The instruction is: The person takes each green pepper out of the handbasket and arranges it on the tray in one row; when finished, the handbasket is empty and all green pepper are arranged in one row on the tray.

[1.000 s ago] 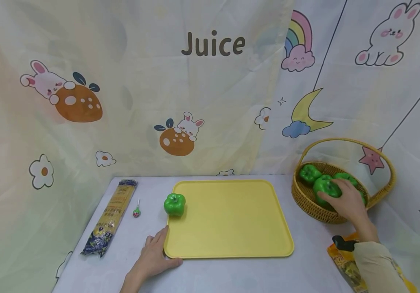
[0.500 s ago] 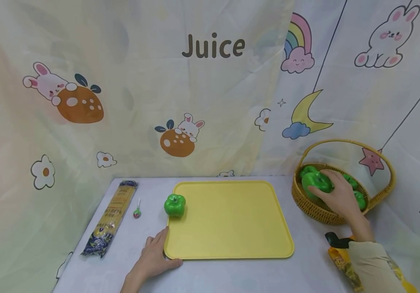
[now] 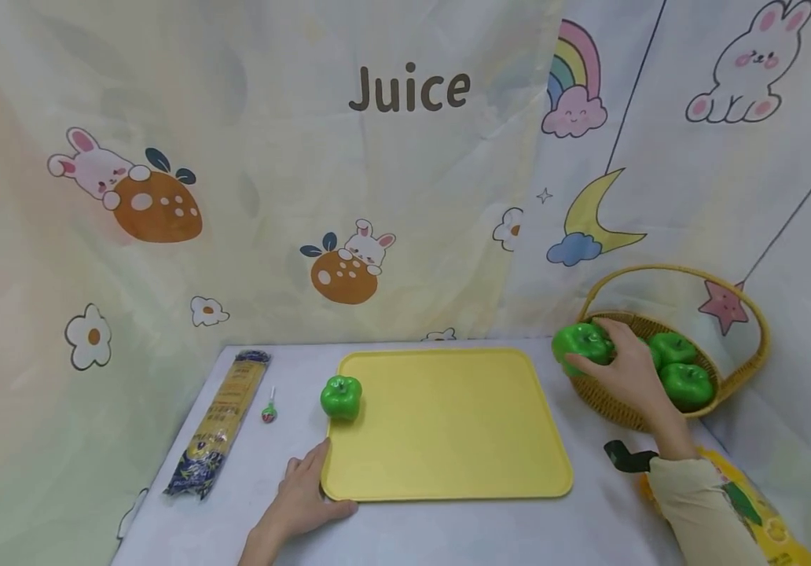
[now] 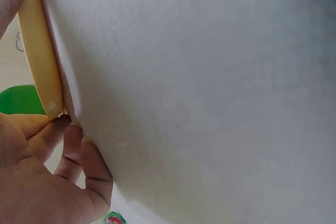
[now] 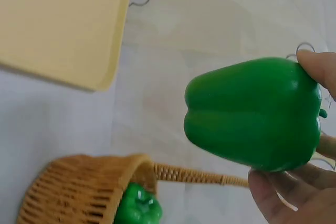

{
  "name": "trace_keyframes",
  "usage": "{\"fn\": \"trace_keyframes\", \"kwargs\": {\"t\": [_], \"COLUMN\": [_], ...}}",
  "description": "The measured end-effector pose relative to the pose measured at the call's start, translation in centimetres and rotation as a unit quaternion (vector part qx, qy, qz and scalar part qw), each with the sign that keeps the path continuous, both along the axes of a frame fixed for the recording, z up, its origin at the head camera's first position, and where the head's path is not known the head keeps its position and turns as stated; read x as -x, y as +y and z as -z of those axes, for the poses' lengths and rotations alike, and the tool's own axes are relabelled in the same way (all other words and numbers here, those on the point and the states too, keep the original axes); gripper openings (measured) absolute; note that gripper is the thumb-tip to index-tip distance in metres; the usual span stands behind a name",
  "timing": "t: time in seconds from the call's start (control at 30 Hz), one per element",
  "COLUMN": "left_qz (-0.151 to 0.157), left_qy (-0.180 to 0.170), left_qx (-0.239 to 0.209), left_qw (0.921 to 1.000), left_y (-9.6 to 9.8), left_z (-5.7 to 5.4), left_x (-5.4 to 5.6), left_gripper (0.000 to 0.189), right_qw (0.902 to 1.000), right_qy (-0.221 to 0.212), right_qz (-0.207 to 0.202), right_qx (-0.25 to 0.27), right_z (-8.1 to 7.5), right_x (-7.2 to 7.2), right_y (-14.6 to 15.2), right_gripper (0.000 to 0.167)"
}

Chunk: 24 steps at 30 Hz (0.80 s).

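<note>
My right hand (image 3: 628, 369) holds a green bell pepper (image 3: 578, 347) above the left rim of the wicker basket (image 3: 607, 405); thumb and fingers grip its stem end in the right wrist view, where the pepper (image 5: 254, 111) hangs clear of the basket. Several more green bell peppers (image 3: 687, 385) lie inside that basket. A yellow tray (image 3: 448, 440) lies flat on the table, and one bell pepper (image 3: 341, 397) sits at its left edge. My left hand (image 3: 299, 495) holds the tray's near left corner, thumb on the front edge and fingers along the left side.
Left of the tray lie a lollipop (image 3: 269, 411) and a long packet of noodles (image 3: 220, 424). A yellow bag (image 3: 759, 511) lies under the right forearm. The basket's tall arched handle (image 3: 674, 269) rises at the right. Behind the table hangs a printed cloth (image 3: 434, 196).
My right hand has lifted the bell pepper out from among the others and carried it left, to the basket's left rim. The left hand stays at the tray corner.
</note>
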State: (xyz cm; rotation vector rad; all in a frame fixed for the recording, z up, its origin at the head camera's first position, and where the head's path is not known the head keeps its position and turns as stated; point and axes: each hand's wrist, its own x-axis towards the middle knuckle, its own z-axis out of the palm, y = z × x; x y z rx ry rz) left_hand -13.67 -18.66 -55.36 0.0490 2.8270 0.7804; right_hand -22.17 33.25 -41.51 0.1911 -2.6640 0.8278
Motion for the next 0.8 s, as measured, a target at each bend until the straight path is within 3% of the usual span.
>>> {"fn": "trace_keyframes", "kwargs": {"t": [0.37,0.8], "left_qz": [-0.004,-0.005], "left_qy": [-0.004,-0.005], "left_qx": [0.007,0.007], "left_qw": [1.0,1.0], "left_y": [-0.2,-0.1], "left_z": [-0.1,-0.3], "left_x": [0.0,0.0], "left_gripper": [0.127,0.128], "right_qw": [0.9962,0.9891], "right_qy": [-0.074,-0.056], "right_qz": [-0.045,-0.133], "right_qx": [0.007,0.028], "right_z": [0.9,3.7], "right_x": [1.0,1.6], "right_y": [-3.2,-7.2], "right_gripper": [0.09,0.08]}}
